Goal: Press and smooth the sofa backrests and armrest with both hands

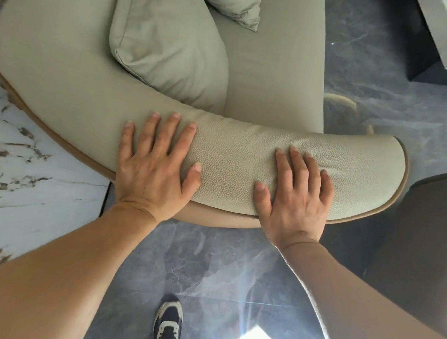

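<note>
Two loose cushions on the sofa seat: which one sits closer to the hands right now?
The large cushion, leaning in the curve of the backrest just beyond the left hand. The smaller pillow lies farther off at the top edge, partly cut off. Both hands, right hand included, press flat on the armrest.

A grey marble floor (214,268) carries the pale green sofa (60,72) and a shoe (169,320).

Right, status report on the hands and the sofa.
Left hand and right hand flat, palms down on the armrest. Leather dimpled near the right fingers. Cushion clear of both hands; nothing obstructing.
</note>
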Demonstrator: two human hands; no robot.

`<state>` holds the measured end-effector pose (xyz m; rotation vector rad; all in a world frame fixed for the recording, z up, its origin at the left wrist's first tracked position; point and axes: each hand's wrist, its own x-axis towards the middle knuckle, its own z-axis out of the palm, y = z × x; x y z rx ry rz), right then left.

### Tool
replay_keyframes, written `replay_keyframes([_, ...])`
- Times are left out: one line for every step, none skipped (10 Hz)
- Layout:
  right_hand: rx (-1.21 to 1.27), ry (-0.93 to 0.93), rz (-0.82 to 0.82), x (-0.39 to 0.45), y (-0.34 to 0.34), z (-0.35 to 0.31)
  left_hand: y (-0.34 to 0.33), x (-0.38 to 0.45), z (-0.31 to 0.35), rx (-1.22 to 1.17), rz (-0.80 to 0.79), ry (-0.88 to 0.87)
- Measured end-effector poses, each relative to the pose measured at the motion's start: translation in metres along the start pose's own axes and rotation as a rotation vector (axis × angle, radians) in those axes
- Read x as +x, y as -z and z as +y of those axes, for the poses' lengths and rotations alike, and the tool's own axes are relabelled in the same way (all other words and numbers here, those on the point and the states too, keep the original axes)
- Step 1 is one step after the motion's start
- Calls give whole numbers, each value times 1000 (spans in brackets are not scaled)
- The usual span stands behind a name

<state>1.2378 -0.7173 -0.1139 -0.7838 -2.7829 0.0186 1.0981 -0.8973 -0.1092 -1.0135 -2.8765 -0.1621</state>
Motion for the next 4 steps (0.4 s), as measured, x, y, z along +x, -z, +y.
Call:
replay_keyframes([-21,-16,-114,0,8,-1,6,0,3,31,-84,-3])
replay_keyframes([-50,-20,-388,5,23,-1,14,1,1,23,-246,8])
replay_keyframes([-16,-51,-538,16,39,-1,26,10,-2,-4,-372,13])
replay_keyframes([14,-119,-679,30,76,-6,58,20,-3,-75,-529,-28])
